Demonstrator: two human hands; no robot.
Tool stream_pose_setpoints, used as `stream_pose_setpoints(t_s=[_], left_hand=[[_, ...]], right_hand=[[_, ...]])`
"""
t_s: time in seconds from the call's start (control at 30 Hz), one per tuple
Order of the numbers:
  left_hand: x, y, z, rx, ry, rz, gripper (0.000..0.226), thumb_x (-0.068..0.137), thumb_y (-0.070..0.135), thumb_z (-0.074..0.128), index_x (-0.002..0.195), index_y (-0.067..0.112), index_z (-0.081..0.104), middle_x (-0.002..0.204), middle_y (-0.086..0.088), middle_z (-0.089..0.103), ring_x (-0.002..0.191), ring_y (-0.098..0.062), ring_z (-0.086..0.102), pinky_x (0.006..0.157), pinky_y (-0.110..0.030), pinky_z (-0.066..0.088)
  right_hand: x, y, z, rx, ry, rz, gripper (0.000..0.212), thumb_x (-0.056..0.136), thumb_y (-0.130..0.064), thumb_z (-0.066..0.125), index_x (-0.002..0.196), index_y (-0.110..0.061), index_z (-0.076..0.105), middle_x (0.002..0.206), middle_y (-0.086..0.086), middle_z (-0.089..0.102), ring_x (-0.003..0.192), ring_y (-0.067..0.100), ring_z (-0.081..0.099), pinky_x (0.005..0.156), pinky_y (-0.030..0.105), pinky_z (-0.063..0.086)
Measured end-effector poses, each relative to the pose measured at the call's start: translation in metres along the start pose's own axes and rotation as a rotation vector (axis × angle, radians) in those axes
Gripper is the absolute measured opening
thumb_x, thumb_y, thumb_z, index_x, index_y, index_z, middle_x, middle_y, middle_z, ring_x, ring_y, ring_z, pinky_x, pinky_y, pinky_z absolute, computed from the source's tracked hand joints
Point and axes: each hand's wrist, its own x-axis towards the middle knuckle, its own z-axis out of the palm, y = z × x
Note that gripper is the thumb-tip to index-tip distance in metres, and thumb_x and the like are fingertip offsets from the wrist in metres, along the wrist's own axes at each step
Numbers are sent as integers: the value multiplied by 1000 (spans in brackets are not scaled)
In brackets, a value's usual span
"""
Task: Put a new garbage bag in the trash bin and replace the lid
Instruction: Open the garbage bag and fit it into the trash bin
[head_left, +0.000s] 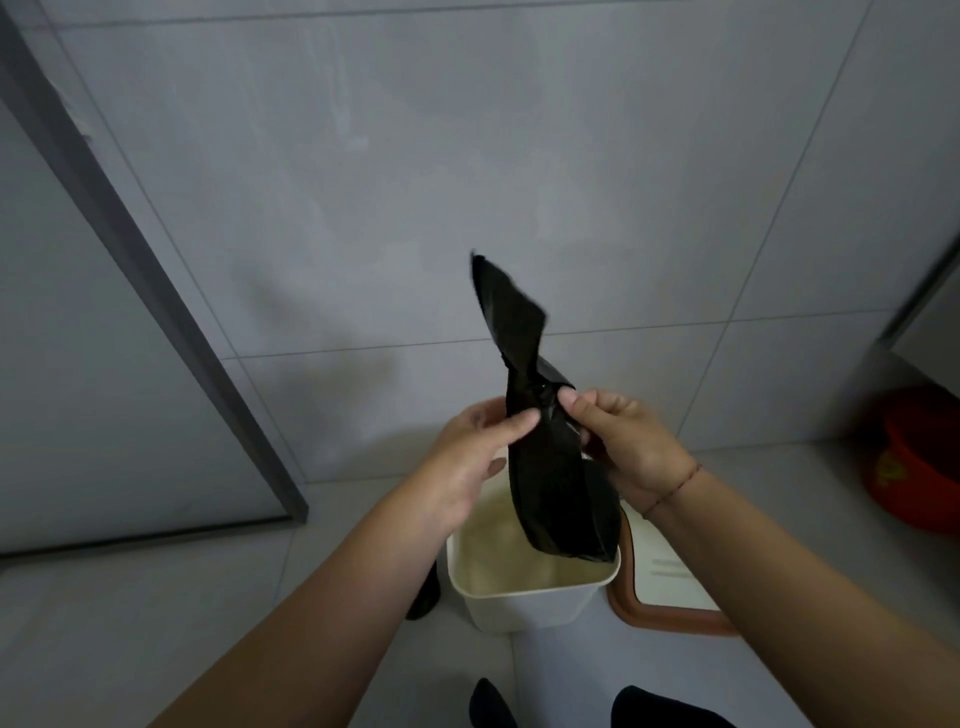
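Black plastic is what both hands are working: the left hand (480, 447) is pinching the near edge of the folded garbage bag (550, 467) between thumb and fingers, and the right hand (618, 436) is gripping the opposite edge the same way, thumb on top. A thin cord is circling the right wrist. The bag is hanging in the air between them, still narrow and creased, one twisted end sticking up above the thumbs and the bulk drooping down toward the trash bin (524, 597). That bin is standing on the floor directly beneath, cream-coloured, unlined and without its lid. What is probably the lid (670, 597), pale with a brown rim, is lying on the floor just to the bin's right. The step in hand looks like unfolding the bag. Next the hands will need to find the mouth, pull the two layers apart, shake it open, then lower it in and fold the edge over the rim
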Motion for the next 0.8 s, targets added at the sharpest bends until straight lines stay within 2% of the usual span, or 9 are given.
stream_pose_setpoints(t_s=[0.1, 0.2, 0.3, 0.37, 0.4, 0.47, 0.57, 0.67, 0.8], left_hand=[[-1, -2, 0, -77, 43, -14, 20, 81, 26, 68, 92, 10, 70, 98, -7, 75, 94, -20, 69, 81, -31, 54], [5, -3, -5, -151, 14, -43, 16, 86, 23, 62, 85, 8, 69, 84, -5, 75, 80, -17, 70, 71, -32, 56], [6, -7, -4, -116, 9, -64, 7, 82, 17, 68, 80, 10, 70, 72, -1, 76, 75, -16, 70, 71, -31, 57], [4, -10, -1, -98, 56, -82, 6, 76, 16, 73, 74, 12, 70, 65, 1, 76, 68, -14, 70, 71, -29, 57], [5, -14, 1, -75, 69, -81, 8, 74, 18, 76, 71, 12, 71, 65, 0, 75, 68, -16, 70, 72, -29, 57], [4, -21, 5, -24, 78, -98, 12, 66, 21, 81, 67, 13, 72, 69, -4, 76, 75, -22, 70, 81, -33, 56], [1, -32, 6, 46, 77, -132, 21, 56, 26, 87, 56, 17, 67, 71, -5, 76, 79, -26, 70, 87, -38, 53], [-2, -31, 5, 89, 18, -107, 21, 54, 30, 86, 65, 20, 71, 81, -5, 76, 86, -23, 71, 84, -34, 53], [0, -13, 12, 63, -15, 33, 38, 66, 41, 78, 98, 23, 66, 99, 2, 71, 101, -16, 64, 88, -30, 48]], right_hand=[[-2, -2, -1, 51, -60, 59, 33, 72, -30, 62, 43, -16, 52, 44, 0, 48, 49, 15, 44, 56, 26, 37], [1, 0, -10, -77, 26, 87, 36, 87, -21, 55, 53, -11, 52, 49, 2, 48, 56, 18, 39, 58, 28, 34], [1, 2, -11, -110, 91, 87, 22, 92, -13, 50, 73, -8, 60, 69, 12, 58, 66, 22, 52, 60, 26, 44], [-1, 4, -7, -147, 105, 22, 11, 87, -2, 56, 95, -2, 63, 96, 18, 65, 85, 25, 62, 76, 32, 52], [-1, 4, -6, -181, 89, -33, 19, 82, 2, 61, 101, -2, 62, 105, 16, 65, 89, 21, 63, 80, 32, 53], [1, -1, -2, -189, 80, -122, 23, 77, 1, 68, 99, -6, 64, 102, 8, 68, 83, 10, 67, 75, 23, 57], [6, -10, -1, -86, 237, -119, 13, 84, -14, 64, 95, -8, 68, 84, -2, 70, 68, -1, 68, 62, 11, 55], [9, -11, -6, -65, 258, -57, 10, 86, -18, 62, 88, -10, 68, 84, 0, 70, 70, 3, 68, 58, 10, 53], [7, -11, -4, -24, 208, -34, 9, 78, -10, 69, 87, -6, 70, 79, 4, 71, 61, 4, 69, 56, 12, 53]])
